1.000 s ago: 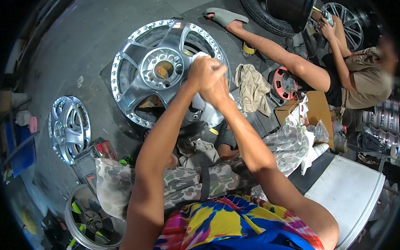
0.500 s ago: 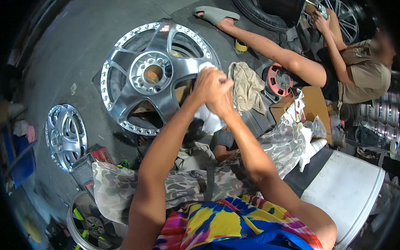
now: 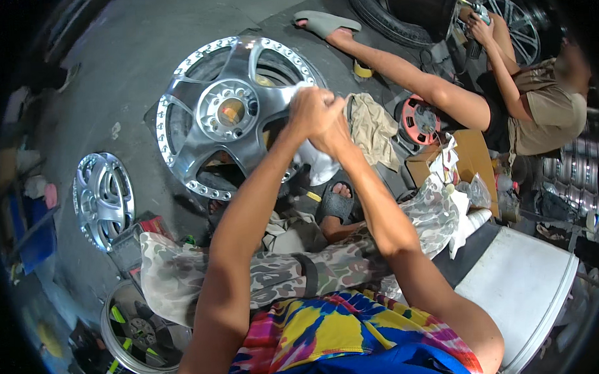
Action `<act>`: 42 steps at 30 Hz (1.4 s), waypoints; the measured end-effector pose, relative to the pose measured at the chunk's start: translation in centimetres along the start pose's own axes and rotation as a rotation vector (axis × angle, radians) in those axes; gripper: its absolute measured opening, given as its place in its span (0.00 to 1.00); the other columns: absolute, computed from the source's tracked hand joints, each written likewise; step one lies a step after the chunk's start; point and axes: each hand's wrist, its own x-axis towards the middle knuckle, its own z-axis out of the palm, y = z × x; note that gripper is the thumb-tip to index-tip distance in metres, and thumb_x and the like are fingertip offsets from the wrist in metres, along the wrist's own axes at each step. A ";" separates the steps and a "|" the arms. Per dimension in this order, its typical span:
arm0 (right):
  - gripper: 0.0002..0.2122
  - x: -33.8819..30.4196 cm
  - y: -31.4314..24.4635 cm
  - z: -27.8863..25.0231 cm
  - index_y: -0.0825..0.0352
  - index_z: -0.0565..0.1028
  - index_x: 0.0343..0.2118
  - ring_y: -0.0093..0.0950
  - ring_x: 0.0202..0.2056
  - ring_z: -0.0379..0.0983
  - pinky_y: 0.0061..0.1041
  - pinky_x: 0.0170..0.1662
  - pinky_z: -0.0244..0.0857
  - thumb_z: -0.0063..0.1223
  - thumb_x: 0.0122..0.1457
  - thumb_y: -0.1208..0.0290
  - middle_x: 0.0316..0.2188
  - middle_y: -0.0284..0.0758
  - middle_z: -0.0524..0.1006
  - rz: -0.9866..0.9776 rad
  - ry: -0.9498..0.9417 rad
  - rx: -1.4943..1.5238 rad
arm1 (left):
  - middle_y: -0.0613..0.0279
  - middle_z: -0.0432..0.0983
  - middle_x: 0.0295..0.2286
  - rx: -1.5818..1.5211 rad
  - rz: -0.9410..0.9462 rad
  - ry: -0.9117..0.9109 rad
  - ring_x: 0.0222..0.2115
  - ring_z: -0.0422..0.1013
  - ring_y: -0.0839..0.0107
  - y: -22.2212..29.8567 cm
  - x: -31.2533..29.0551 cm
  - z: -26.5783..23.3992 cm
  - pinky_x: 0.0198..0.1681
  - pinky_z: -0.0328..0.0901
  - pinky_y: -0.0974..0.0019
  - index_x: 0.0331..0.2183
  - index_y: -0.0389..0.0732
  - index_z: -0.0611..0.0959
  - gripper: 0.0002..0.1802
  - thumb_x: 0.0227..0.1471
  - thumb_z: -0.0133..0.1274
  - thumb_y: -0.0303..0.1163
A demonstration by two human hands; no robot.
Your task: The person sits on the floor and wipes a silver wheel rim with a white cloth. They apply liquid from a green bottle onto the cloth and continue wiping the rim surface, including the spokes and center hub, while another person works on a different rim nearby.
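Observation:
A large polished five-spoke wheel face [image 3: 243,60] with bolts round its rim stands in front of me. Over the end of its right-hand spoke, my left hand [image 3: 310,111] is closed on a white cloth [image 3: 320,165]. My right hand [image 3: 332,134] is pressed against the left one, its fingers also closed on the cloth. The cloth bunches under both hands and its loose part hangs below them. How the fingers grip underneath is hidden.
Another person [image 3: 541,112] sits at the right with a power tool [image 3: 479,14], one leg stretched toward the wheel. A beige cloth [image 3: 371,128], a red-and-black reel [image 3: 420,120] and a cardboard box [image 3: 471,156] lie right of my hands. A smaller wheel face [image 3: 105,202] stands left.
My hands have shifted slightly up and inward along the spoke with the cloth. The cloth's hanging part has moved, and more of a sandalled foot shows below it.

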 end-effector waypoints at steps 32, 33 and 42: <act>0.19 4.5 3.1 -2.7 0.70 0.73 0.52 0.58 0.43 0.78 0.55 0.46 0.71 0.52 0.60 0.67 0.42 0.54 0.81 -0.021 -0.085 -0.262 | 0.43 0.81 0.36 0.345 -0.077 -0.331 0.39 0.78 0.47 8.8 -10.8 -3.5 0.45 0.73 0.50 0.32 0.31 0.85 0.14 0.52 0.59 0.35; 0.19 4.6 3.1 -2.8 0.69 0.72 0.53 0.58 0.43 0.78 0.55 0.46 0.71 0.53 0.60 0.67 0.43 0.55 0.80 -0.047 -0.080 -0.270 | 0.42 0.81 0.38 0.413 -0.169 -0.367 0.41 0.79 0.48 8.3 -11.1 -3.4 0.46 0.74 0.52 0.34 0.31 0.86 0.15 0.53 0.60 0.35; 0.20 -4.7 2.3 -1.1 0.66 0.73 0.55 0.57 0.49 0.76 0.53 0.53 0.69 0.53 0.60 0.68 0.54 0.51 0.77 -0.032 0.063 -0.110 | 0.48 0.83 0.35 0.786 -0.243 -0.253 0.39 0.82 0.56 1.9 -15.2 1.7 0.39 0.76 0.57 0.34 0.35 0.87 0.12 0.42 0.65 0.25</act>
